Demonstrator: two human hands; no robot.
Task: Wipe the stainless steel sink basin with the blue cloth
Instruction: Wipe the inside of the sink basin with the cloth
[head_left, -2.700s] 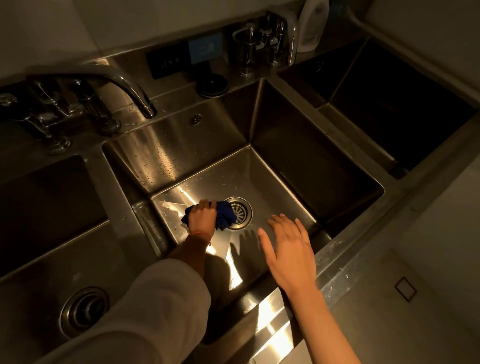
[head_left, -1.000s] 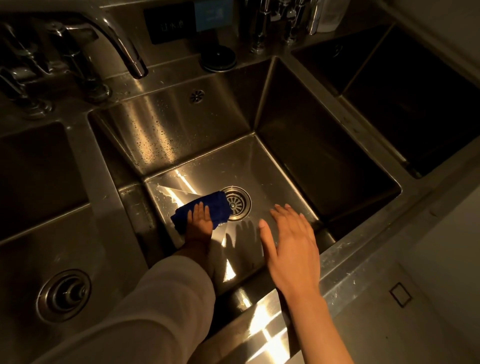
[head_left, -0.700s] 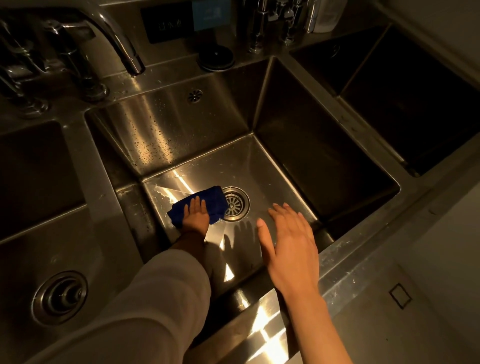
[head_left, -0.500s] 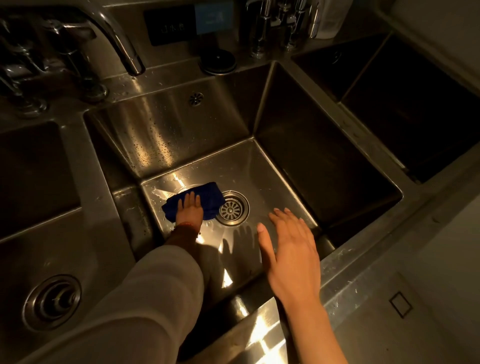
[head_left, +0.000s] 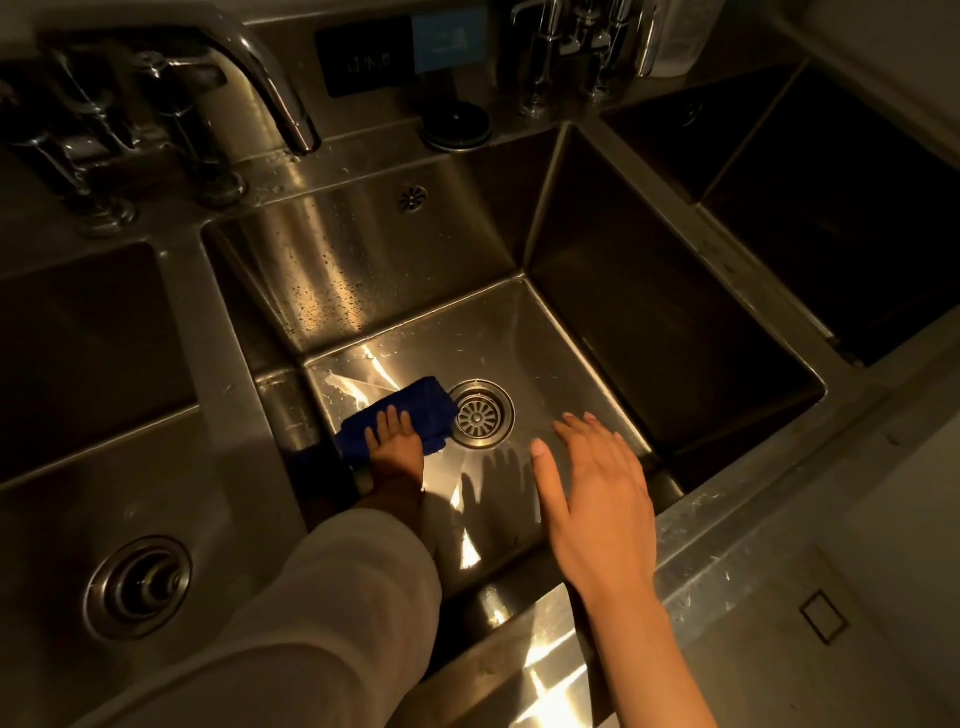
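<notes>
Head view: left hand (head_left: 393, 448) lies flat, fingers straight, pressing the folded blue cloth (head_left: 402, 418) onto the floor of the middle sink basin (head_left: 550, 338), just left of the drain strainer (head_left: 482, 421); right hand (head_left: 595, 486) hovers open over the near side, holding nothing. Wiping of the floor looks under way. Next likely: sweep around the drain, then tackle the spotted back wall.
</notes>
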